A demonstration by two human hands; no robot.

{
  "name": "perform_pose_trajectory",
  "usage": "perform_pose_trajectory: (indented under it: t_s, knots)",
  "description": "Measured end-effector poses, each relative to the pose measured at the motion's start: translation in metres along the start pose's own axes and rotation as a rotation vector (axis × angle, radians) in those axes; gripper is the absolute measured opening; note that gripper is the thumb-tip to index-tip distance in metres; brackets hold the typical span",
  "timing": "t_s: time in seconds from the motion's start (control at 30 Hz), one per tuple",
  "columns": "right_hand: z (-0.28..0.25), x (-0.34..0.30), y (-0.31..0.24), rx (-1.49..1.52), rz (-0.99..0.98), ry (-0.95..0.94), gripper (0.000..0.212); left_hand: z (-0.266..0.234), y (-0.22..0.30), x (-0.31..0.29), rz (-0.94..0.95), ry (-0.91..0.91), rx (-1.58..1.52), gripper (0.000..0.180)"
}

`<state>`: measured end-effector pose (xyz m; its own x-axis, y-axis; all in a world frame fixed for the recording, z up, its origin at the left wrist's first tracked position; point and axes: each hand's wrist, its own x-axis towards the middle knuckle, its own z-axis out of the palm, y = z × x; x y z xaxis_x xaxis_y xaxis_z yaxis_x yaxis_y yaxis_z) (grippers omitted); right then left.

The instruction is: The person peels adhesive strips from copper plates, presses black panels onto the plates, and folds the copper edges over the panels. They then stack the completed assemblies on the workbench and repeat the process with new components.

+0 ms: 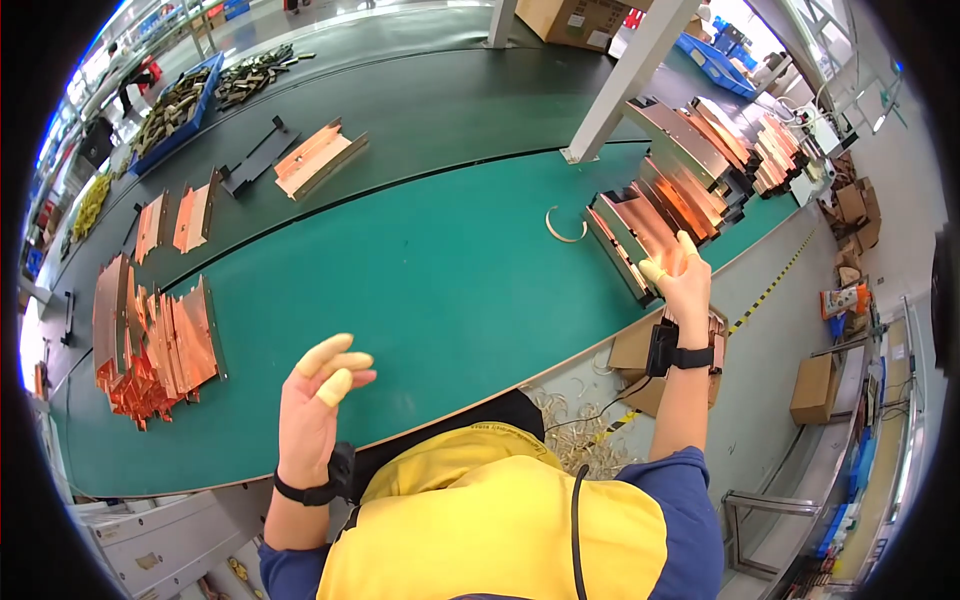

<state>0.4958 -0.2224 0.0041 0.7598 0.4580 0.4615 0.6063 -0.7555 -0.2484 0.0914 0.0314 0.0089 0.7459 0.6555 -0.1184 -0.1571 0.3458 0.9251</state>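
Note:
My left hand (315, 410) hangs above the green tabletop near its front edge, fingers loosely bent, thumb apart, nothing held. Pale yellow finger covers sit on several fingertips of both hands. On the right, my right hand (685, 285) grips the near end of a copper-coloured metal channel (637, 225) with dark edges. That channel lies at the front of a row of similar copper-coloured channels (680, 190). A thin pale curved strip (562, 232) lies just left of it. Another pile of copper-coloured channels (170, 335) is at the far left.
A white post (630, 80) rises beside the right-hand row. Across the dark belt lie loose copper-coloured channels (318, 157), a black bracket (258, 158) and a blue tray (180, 115) of small dark parts. A cardboard box (640, 355) stands below the table's right edge.

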Motion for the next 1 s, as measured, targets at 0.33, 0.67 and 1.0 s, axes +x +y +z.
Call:
perform_pose_trajectory:
  t_s: [0.33,0.67,1.0]
  knots:
    - [0.024,0.043,-0.23,0.269,-0.405,-0.373,0.051,-0.075,-0.005,-0.058,0.179,0.356,0.143,0.025]
    - [0.243,0.081,-0.48,0.619,-0.591,-0.551,0.029,-0.117,0.022,-0.121,0.21,0.599,0.606,0.026]
    - [0.08,-0.024,-0.414,0.594,-0.753,-0.969,0.016,-0.144,0.023,-0.107,0.141,0.577,0.628,0.025]
